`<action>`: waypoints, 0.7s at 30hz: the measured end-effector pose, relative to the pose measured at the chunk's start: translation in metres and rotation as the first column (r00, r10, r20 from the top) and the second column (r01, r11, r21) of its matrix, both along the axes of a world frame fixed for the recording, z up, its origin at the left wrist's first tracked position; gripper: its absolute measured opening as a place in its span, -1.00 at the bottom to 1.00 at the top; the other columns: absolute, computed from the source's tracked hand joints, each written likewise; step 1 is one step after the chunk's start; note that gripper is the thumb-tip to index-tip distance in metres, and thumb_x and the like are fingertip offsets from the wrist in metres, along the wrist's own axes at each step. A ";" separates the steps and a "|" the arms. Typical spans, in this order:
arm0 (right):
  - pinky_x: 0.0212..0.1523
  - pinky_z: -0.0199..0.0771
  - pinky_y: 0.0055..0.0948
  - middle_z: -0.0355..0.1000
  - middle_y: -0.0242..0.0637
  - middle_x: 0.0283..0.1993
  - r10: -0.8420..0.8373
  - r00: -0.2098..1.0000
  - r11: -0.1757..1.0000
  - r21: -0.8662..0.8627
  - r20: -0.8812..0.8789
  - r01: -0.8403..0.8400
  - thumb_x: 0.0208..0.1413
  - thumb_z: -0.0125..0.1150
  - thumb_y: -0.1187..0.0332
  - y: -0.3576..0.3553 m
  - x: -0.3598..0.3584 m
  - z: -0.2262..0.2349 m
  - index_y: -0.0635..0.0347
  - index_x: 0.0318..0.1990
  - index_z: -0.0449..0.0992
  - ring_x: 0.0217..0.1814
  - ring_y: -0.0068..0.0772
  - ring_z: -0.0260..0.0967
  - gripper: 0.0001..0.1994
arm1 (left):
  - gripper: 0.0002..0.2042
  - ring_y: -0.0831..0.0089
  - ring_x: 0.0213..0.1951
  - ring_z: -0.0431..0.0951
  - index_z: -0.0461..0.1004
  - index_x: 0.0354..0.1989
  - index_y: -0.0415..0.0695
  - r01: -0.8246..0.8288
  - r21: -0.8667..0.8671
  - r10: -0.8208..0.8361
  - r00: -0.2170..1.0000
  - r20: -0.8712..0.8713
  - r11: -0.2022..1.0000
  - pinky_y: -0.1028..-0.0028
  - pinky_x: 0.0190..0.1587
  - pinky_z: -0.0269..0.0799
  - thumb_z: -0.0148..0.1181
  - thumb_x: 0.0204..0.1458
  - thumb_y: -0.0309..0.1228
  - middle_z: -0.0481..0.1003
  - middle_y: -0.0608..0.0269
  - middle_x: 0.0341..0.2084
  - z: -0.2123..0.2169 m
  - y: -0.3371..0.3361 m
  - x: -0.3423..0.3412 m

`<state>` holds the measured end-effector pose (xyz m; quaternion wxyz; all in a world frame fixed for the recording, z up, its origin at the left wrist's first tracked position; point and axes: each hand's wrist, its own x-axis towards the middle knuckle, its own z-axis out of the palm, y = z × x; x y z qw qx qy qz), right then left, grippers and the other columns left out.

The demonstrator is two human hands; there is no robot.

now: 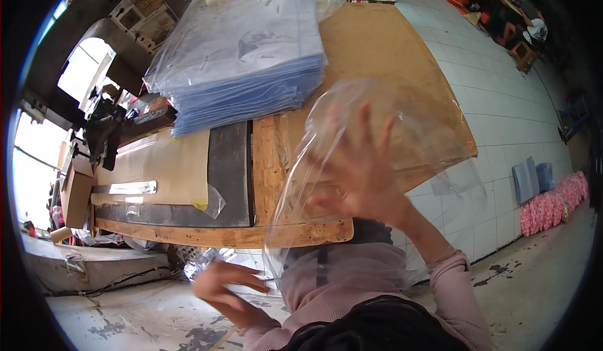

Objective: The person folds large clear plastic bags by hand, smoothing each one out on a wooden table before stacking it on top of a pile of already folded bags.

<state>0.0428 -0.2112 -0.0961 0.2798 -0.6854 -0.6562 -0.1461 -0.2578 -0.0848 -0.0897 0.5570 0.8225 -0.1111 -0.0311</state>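
Note:
A clear plastic sheet or bag (440, 191) hangs in the air over the table's near right corner and in front of my body. My right hand (361, 169) is against it with the fingers spread wide; whether the hand is inside the plastic or only behind it I cannot tell. Low on the left, my left hand (229, 291) is held beside the plastic's lower left edge. Its fingers stretch to the right, and nothing shows in its grasp. Farther off, a thick stack of clear, bluish plastic bags (251, 68) lies on the table.
Brown board (383, 49) covers the table's right part. To the left are a dark mat (229, 175), a tan sheet (169, 162), a metal strip (132, 187) and a dark machine (107, 121). Pink bundles (553, 203) lie on the floor at right. A person (536, 30) sits far right.

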 end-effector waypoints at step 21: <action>0.19 0.16 -0.17 0.31 -0.21 0.07 0.255 0.923 0.950 -0.104 -0.289 -0.295 -0.05 0.19 0.31 -0.053 -0.002 -0.004 0.11 0.06 0.35 0.22 -0.15 0.16 -0.55 | -0.76 0.28 -0.12 0.50 0.55 -0.35 -0.04 -0.586 0.303 0.486 0.802 0.348 0.751 0.03 0.16 0.09 0.26 -0.22 -0.25 0.55 0.26 -0.26 0.042 -0.005 0.088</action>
